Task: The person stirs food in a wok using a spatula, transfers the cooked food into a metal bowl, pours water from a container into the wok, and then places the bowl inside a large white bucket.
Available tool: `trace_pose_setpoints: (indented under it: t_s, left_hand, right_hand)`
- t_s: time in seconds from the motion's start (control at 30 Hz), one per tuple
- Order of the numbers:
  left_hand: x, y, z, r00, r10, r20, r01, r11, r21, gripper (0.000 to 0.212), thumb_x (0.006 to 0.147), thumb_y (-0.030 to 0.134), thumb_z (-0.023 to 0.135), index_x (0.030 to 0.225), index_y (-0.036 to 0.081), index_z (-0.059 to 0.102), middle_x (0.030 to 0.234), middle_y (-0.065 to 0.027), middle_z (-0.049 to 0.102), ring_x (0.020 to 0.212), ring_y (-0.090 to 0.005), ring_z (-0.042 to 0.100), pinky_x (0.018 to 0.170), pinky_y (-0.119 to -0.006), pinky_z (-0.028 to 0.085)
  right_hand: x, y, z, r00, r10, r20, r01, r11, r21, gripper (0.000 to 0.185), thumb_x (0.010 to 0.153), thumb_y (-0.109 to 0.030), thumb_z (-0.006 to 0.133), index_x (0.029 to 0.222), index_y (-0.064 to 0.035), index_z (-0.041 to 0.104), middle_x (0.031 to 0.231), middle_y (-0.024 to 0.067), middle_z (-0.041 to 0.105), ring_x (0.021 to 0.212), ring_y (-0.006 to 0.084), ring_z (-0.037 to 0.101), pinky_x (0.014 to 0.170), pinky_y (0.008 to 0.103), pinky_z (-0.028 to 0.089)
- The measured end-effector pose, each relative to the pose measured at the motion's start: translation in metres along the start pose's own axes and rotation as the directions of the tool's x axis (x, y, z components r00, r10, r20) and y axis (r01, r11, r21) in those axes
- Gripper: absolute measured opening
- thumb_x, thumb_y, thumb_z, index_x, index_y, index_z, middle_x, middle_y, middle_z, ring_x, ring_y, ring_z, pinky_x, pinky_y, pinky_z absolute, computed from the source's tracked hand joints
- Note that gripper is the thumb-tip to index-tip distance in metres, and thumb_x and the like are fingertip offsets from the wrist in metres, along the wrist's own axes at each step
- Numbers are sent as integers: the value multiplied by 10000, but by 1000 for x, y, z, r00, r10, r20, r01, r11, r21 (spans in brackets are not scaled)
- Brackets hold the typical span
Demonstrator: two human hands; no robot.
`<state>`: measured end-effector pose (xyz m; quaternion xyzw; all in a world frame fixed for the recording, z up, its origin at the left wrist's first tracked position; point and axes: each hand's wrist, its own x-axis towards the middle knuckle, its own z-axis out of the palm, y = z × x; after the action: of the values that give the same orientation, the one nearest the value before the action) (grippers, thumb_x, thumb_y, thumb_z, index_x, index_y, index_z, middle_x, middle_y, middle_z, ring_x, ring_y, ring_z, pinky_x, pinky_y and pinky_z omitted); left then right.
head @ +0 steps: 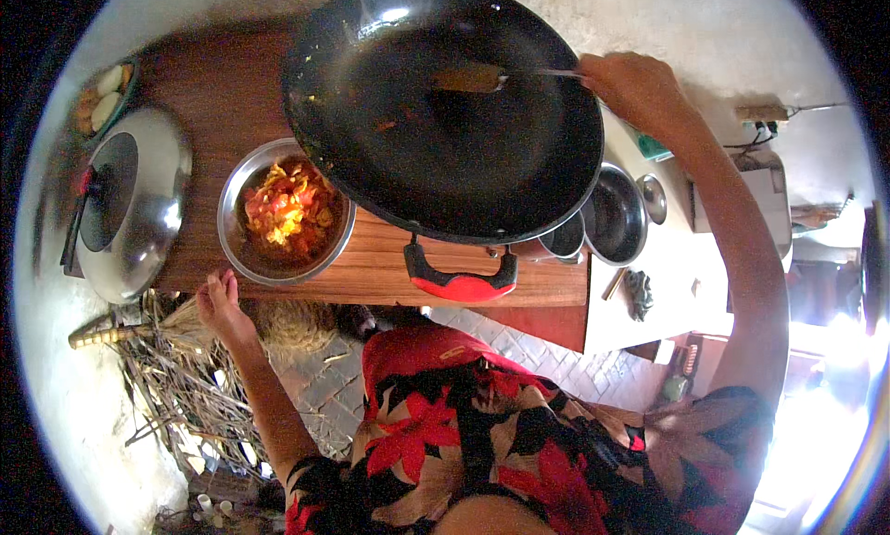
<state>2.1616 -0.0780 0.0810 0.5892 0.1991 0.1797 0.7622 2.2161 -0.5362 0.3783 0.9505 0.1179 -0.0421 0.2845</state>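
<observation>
My right hand (629, 86) grips the thin handle of a spatula (473, 78), its blade resting over the inside of a large dark wok (431, 166). A few food scraps cling to the wok's wall. Left of the wok, partly under its rim, stands a steel bowl (231, 246) of what looks like scrambled egg with tomato (288, 205). My left hand (228, 309) hovers by the table's front edge, just below the bowl; its fingers are half curled and nothing shows in them. The wok's red and black side handle (462, 278) points toward me.
A domed metal lid (156, 208) lies at the left of the wooden table (215, 76), near a dish of pale, rounded food (108, 97). Metal pots (615, 215) stand right of the wok. Below left are a straw broom (174, 323) and dry sticks (201, 396). A power strip (761, 113) hangs on the wall.
</observation>
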Motion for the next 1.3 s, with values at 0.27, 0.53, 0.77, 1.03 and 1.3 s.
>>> trace_pose_setpoints:
  t_s: [0.27, 0.53, 0.77, 1.03, 1.3]
  left_hand:
    - [14, -21, -21, 992, 124, -5, -118, 953, 279, 246, 792, 222, 553, 874, 8, 463, 886, -99, 517, 806, -195, 534, 780, -304, 437]
    - [2, -4, -4, 1000, 6, -29, -6, 1000, 0, 199, 812, 183, 514, 878, 4, 456, 890, -92, 496, 825, -201, 521, 827, -329, 421]
    - [-7, -3, 1, 980, 193, -41, -172, 936, 308, 171, 830, 177, 487, 844, 14, 436, 878, -94, 495, 819, -188, 526, 825, -319, 427]
    - [-1, -10, 3, 995, 42, -90, -44, 999, -26, 173, 825, 187, 506, 835, 19, 466, 851, -75, 518, 801, -173, 534, 785, -300, 437]
    - [3, -18, -9, 983, 169, -75, -146, 960, 241, 155, 830, 173, 497, 834, 19, 485, 882, -85, 528, 810, -172, 536, 781, -294, 440]
  right_hand:
    - [-1, 45, 39, 987, 113, 111, -112, 994, -16, 180, 810, -265, 450, 928, -160, 535, 774, 93, 584, 747, 265, 571, 630, 400, 444]
    - [94, 12, 25, 932, -118, -342, 136, 990, 30, 189, 808, -269, 449, 925, -158, 549, 846, 72, 582, 804, 252, 561, 695, 397, 443]
    - [108, 28, -54, 811, -294, -507, 144, 938, -314, 158, 727, -284, 525, 688, -139, 575, 656, 51, 542, 710, 240, 517, 601, 385, 383]
    - [139, -2, -52, 739, -395, -545, 127, 877, -463, 104, 666, -234, 533, 618, -149, 567, 633, 36, 538, 688, 211, 522, 607, 361, 390]
    - [134, -2, -90, 608, -445, -657, 111, 868, -485, 85, 656, -219, 549, 672, -142, 581, 661, 43, 547, 683, 208, 526, 593, 351, 393]
